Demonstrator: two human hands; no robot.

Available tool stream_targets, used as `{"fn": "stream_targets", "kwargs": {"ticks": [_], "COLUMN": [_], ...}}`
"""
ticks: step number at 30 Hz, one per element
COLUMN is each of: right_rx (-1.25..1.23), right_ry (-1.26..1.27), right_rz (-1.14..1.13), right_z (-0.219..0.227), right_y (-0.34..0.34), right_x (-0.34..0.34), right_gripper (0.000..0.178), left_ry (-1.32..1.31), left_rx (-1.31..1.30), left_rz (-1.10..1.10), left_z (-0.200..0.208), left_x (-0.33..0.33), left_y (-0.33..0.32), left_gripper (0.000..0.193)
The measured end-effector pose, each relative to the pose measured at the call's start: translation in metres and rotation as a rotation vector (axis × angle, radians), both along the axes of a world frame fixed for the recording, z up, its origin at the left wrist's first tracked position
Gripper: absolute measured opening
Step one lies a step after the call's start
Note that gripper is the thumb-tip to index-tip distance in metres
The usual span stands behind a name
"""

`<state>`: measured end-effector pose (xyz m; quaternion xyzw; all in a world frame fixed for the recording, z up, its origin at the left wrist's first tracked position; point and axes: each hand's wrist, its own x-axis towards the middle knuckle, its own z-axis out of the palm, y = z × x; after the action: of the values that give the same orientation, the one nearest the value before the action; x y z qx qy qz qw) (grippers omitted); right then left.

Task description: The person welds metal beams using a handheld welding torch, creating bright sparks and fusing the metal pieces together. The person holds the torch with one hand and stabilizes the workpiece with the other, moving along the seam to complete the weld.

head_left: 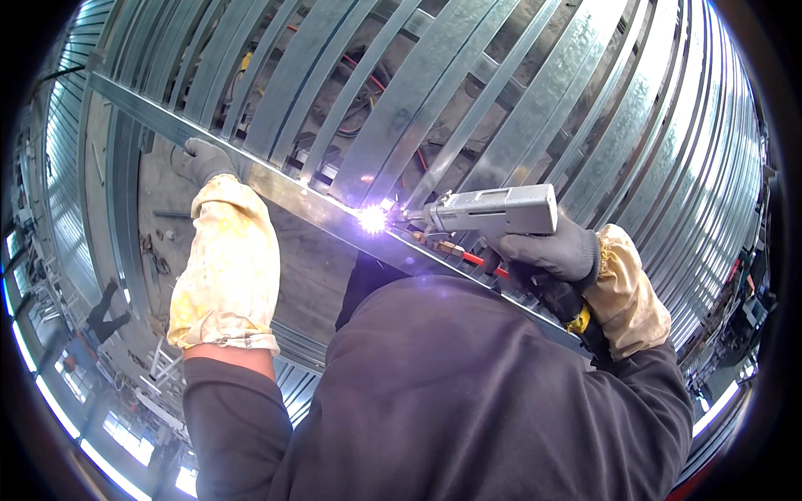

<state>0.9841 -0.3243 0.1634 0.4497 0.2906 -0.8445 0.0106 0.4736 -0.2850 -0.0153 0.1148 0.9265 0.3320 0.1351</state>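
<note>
My right hand (558, 250), in a grey glove with a tan sleeve guard, is closed round a silver, box-shaped welding gun (494, 210). The gun's nozzle points left, and a bright white-violet glow (373, 219) burns at its tip against a long metal rail (288, 195). Flat metal slats (401, 125) meet the rail at that side. Farther left along the same rail, my left hand (209, 160), also gloved, grips its edge, its fingertips partly hidden. A red hose (473, 260) and a black cable run below the gun near my right hand.
More parallel slats fill the far and right side. Cables (368, 75) lie on the floor beneath the gaps. At the left, another person (92, 330) in dark trousers is by a work area with metal frames. My dark-clothed body leans close to the rail.
</note>
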Motion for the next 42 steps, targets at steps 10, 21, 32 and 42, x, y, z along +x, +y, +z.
{"fn": "stream_targets", "kwargs": {"ticks": [10, 21, 32, 42], "right_rx": [0.047, 0.1, 0.094, 0.093], "right_ry": [-0.032, 0.021, -0.006, 0.016], "right_rz": [-0.027, 0.002, 0.078, 0.054], "right_z": [0.004, -0.008, -0.008, -0.001], "right_y": [0.016, 0.039, 0.042, 0.042], "right_x": [-0.021, -0.054, -0.059, -0.06], "right_gripper": [0.041, 0.04, 0.038, 0.041], "left_ry": [0.002, 0.046, 0.056, 0.043], "left_rx": [-0.003, 0.013, 0.022, -0.044], "left_rz": [0.023, -0.025, -0.027, -0.003], "left_z": [-0.003, 0.002, 0.009, 0.009], "left_x": [0.0, 0.007, 0.012, 0.008], "left_y": [0.001, 0.0, 0.0, 0.0], "left_gripper": [0.063, 0.063, 0.062, 0.064]}}
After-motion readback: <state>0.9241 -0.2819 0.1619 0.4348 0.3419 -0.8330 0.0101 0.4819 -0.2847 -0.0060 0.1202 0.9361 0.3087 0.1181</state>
